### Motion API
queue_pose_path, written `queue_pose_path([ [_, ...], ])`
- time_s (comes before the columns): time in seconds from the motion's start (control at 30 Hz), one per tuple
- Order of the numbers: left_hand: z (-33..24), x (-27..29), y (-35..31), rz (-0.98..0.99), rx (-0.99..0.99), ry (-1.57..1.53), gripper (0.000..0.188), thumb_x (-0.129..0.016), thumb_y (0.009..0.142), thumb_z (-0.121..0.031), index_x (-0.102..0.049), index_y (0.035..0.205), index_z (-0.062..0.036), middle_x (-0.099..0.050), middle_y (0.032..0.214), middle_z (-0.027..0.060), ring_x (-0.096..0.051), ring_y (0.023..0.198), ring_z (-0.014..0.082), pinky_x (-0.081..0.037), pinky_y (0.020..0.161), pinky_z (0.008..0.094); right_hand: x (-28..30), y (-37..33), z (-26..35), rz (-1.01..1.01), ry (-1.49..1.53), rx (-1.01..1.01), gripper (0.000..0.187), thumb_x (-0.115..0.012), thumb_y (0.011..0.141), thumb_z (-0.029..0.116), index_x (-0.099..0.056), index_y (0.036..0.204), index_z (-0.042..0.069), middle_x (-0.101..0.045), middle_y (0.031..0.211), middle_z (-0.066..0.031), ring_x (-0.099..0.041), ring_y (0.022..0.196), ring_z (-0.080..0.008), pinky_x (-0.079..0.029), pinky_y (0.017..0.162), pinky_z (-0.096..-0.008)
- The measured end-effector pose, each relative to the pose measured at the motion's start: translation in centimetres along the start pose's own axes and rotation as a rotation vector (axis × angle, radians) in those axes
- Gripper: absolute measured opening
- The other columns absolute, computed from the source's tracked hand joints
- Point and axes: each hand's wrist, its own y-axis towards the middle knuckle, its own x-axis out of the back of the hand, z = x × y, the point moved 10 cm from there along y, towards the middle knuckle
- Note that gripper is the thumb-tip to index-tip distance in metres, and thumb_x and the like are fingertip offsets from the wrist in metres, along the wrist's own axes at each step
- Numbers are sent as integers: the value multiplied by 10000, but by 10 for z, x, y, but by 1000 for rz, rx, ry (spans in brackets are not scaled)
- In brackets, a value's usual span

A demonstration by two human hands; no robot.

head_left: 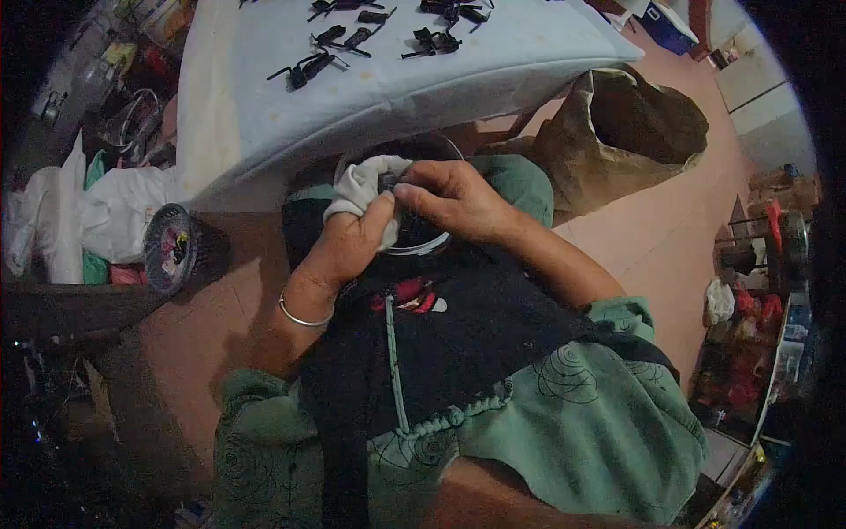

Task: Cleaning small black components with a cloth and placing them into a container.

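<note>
My left hand (348, 242), with a silver bangle on its wrist, grips a white cloth (359, 185) against a small dark part (388, 180) above a round metal bowl (423, 242) in my lap. My right hand (454, 198) reaches in from the right, its fingertips pinching the same dark part right beside the left thumb. The bowl is mostly hidden under both hands. Dark fabric and green clothing cover my lap below.
A table with a pale blue cloth (264, 106) stands ahead, with several black clip-like parts (304, 69) scattered on it. A brown paper sack (634, 132) sits at the right on the reddish floor. White bags (106, 212) and a round basket (172, 247) lie at the left.
</note>
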Motion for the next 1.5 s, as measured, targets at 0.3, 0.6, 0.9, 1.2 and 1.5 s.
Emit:
queue_pose_path([
  [0.3, -24, 1, -1, -175, -428, 354, 236, -401, 786, -29, -445, 1018, -25, -491, 885, 65, -498, 719, 158, -426, 660, 275, 3, 4, 5, -53, -277, 71, 242, -461, 868, 211, -533, 787, -5, -496, 603, -152, -421, 534, -167, -394, 543, -316],
  [0.6, -25, 7, -5, -267, -424, 562, 271, -404, 758, -1, -420, 1028, -12, -482, 922, 123, -481, 861, 204, -390, 796, 294, -2, 13, -22, -240, -73, 82, 247, -456, 875, 183, -519, 743, -17, -485, 593, -89, -413, 582, -99, -400, 556, -286],
  [0.9, -5, 31, 14, -217, -371, 604, 344, -529, 758, -94, -460, 1082, -1, -511, 975, 183, -516, 867, 326, -426, 753, 345, 41, 37, -4, -286, -613, 71, 250, -504, 853, 244, -527, 783, 5, -475, 571, -74, -453, 547, -123, -391, 519, -310],
  [1.2, 33, 85, 4, -386, -275, 462, 250, -565, 761, -105, -542, 999, -31, -550, 948, 135, -533, 882, 252, -425, 773, 316, 88, 73, 55, -595, -1006, 181, 211, -558, 786, 220, -552, 819, 12, -567, 680, -192, -569, 639, -349, -435, 566, -389],
  [1.5, 81, 93, -18, -351, 0, 164, 166, -493, 820, -58, -530, 972, 0, -562, 831, 61, -561, 680, 116, -471, 596, 247, 171, 57, 12, -698, -1071, -200, 373, -573, 771, 309, -510, 1007, 27, -588, 784, -215, -579, 734, -347, -444, 652, -400],
])
